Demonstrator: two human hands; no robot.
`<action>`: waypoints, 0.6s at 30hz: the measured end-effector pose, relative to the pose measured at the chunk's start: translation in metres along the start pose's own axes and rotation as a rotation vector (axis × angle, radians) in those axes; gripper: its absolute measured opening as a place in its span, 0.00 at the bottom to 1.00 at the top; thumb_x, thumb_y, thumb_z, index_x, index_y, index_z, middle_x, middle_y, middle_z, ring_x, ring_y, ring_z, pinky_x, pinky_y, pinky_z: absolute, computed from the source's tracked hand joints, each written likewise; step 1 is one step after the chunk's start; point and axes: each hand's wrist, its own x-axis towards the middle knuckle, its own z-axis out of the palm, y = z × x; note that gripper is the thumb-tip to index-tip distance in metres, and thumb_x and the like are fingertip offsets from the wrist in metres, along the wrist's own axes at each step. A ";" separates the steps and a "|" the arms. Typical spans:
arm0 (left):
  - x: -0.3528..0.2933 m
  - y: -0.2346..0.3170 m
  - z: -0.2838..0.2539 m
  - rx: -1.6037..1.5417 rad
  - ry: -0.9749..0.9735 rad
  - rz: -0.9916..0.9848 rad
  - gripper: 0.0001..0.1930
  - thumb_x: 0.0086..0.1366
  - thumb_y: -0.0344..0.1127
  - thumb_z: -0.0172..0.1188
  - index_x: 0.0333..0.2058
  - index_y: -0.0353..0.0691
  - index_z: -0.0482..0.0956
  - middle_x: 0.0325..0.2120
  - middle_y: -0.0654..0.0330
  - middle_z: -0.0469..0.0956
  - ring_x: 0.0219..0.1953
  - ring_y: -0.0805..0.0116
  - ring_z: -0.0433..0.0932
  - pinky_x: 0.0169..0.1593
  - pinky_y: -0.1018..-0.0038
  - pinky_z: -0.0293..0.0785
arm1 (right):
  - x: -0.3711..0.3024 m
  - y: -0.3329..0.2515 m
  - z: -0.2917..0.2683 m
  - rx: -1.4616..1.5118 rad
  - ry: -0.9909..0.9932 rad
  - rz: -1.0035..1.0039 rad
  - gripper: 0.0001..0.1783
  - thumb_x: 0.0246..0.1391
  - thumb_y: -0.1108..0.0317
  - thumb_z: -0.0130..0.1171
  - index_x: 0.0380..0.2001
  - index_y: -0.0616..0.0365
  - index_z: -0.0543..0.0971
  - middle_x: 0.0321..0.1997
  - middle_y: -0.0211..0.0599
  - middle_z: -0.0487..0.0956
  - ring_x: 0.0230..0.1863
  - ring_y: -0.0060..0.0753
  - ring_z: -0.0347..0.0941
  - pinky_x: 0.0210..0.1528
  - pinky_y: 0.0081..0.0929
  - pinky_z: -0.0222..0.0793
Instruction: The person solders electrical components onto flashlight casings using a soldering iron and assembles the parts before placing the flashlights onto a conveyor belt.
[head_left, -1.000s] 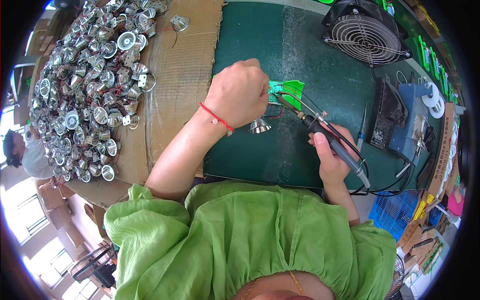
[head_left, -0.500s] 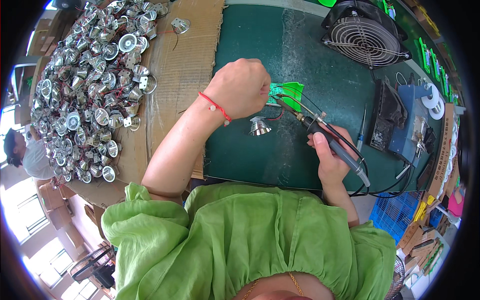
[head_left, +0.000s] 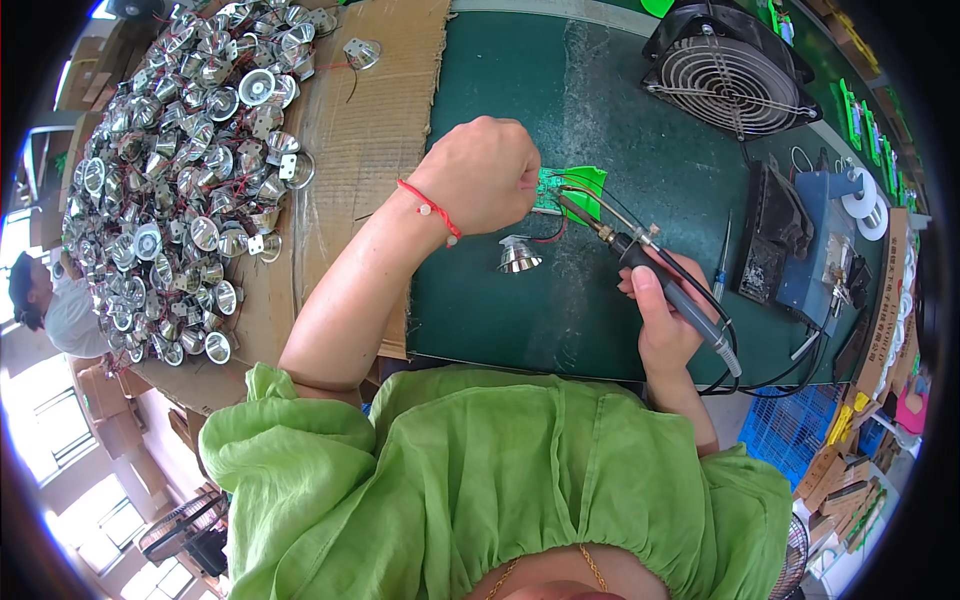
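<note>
Two hands meet over the green mat near the middle of my desk (head_left: 600, 90). My left hand (head_left: 480, 175) is curled shut, its fingers pinching the small green circuit board (head_left: 575, 185) to keep it from sliding under the tool. My right hand (head_left: 662, 320) is wrapped around the soldering iron (head_left: 640, 262), held like a pen and slanted so that its tip comes down on the board's near edge; thin wires run along its shaft. One silver reflector cup (head_left: 519, 254) lies on the mat just beside the board, tied to it by red and black leads, close enough that the leads stay slack. On the cardboard sheet (head_left: 360, 140) along the desk's left edge I keep a heap of reflector cups (head_left: 180, 180), within the left arm's reach. At the far right corner a fan (head_left: 735, 75) faces the work, probably to pull fumes away. The blue iron stand (head_left: 825, 245) sits at the right edge, beside the tool hand.
</note>
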 end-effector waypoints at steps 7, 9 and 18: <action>0.000 0.001 0.000 0.003 -0.010 -0.018 0.05 0.47 0.30 0.60 0.23 0.35 0.81 0.27 0.51 0.77 0.29 0.54 0.77 0.36 0.66 0.73 | 0.001 0.004 0.001 -0.051 -0.035 -0.016 0.13 0.49 0.75 0.63 0.39 0.70 0.75 0.27 0.41 0.80 0.27 0.23 0.76 0.29 0.16 0.71; 0.000 0.001 0.000 0.001 -0.001 -0.016 0.05 0.47 0.30 0.60 0.23 0.35 0.81 0.27 0.51 0.77 0.29 0.54 0.77 0.36 0.66 0.73 | 0.001 0.004 0.000 -0.066 -0.041 -0.034 0.13 0.49 0.75 0.63 0.38 0.70 0.75 0.27 0.40 0.80 0.27 0.22 0.76 0.29 0.16 0.70; 0.001 -0.001 0.000 -0.019 -0.003 -0.025 0.06 0.47 0.31 0.60 0.22 0.35 0.81 0.27 0.52 0.77 0.29 0.54 0.77 0.36 0.66 0.73 | 0.000 -0.003 -0.012 0.006 0.056 -0.074 0.14 0.50 0.75 0.61 0.40 0.70 0.75 0.30 0.47 0.80 0.28 0.28 0.77 0.32 0.21 0.74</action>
